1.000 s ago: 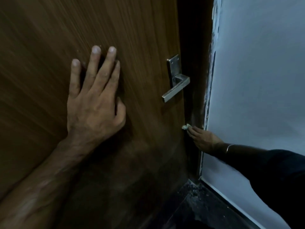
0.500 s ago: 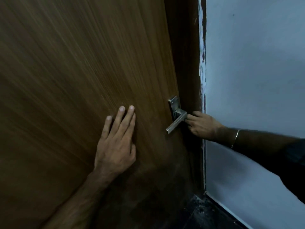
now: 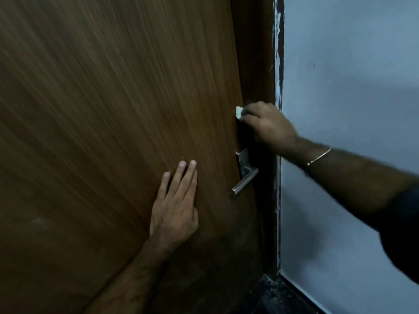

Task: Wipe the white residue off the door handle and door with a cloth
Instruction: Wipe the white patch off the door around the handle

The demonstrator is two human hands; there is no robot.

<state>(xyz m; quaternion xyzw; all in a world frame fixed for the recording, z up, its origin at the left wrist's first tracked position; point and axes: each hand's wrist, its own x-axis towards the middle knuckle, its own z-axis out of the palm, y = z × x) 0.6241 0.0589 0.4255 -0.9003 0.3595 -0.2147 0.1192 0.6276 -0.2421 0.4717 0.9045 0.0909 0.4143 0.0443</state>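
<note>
While left hand (image 3: 174,209) presses flat on door (image 3: 102,132), right hand (image 3: 267,128) pinches cloth (image 3: 238,112) at door edge.

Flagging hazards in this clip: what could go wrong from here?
The right hand holds the cloth at the door's edge by the frame; fingers could get pinched if the left hand, flat on it, pushes. The handle below could be missed.

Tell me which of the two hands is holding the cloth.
The right hand, up at the door edge above the handle, pinches the white cloth. The left hand lies flat on the door, holding nothing.
</note>
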